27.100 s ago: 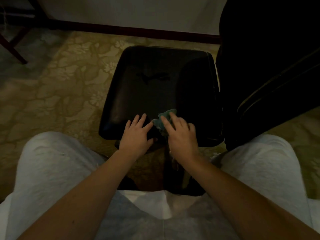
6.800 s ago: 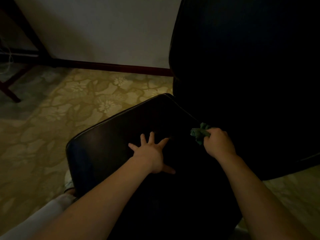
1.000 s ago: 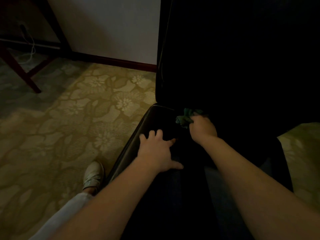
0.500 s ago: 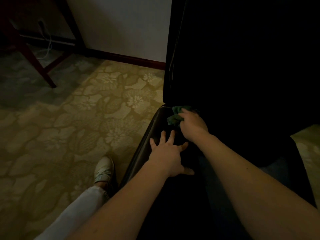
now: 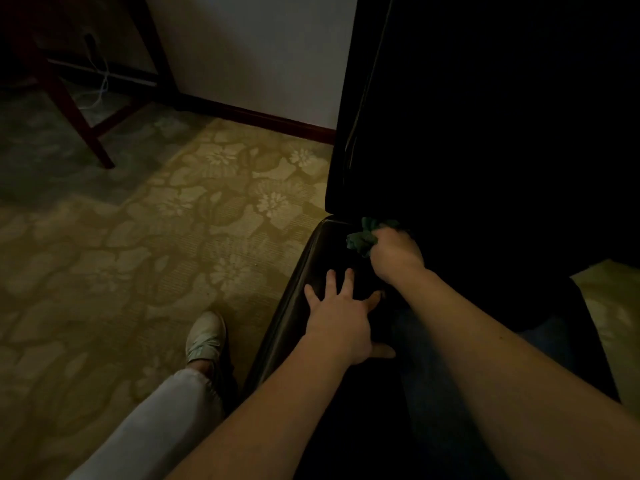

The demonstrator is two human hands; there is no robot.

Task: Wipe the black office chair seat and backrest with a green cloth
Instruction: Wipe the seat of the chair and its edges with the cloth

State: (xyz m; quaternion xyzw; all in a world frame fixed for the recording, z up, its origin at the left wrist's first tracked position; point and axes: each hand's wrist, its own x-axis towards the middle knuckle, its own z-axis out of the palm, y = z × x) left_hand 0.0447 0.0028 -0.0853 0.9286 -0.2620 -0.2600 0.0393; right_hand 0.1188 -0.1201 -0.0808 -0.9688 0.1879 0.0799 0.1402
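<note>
I am gripping the bunched green cloth (image 5: 362,237) in my right hand (image 5: 396,252), pressing it into the crease where the black seat (image 5: 320,252) meets the backrest (image 5: 450,133), at the seat's left rear corner. Most of the cloth is hiding under my fingers, and the backrest is too dark to make out. My left hand (image 5: 341,313) is lying flat and spread on the seat, near its left edge. Patterned carpet (image 5: 156,237) is lying open beyond that edge, beside my shoe (image 5: 204,336). Seconds ago the cloth was further right along the crease.

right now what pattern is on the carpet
Yellowish carpet with a pale flower-and-leaf pattern, clearest in the head view.
</note>
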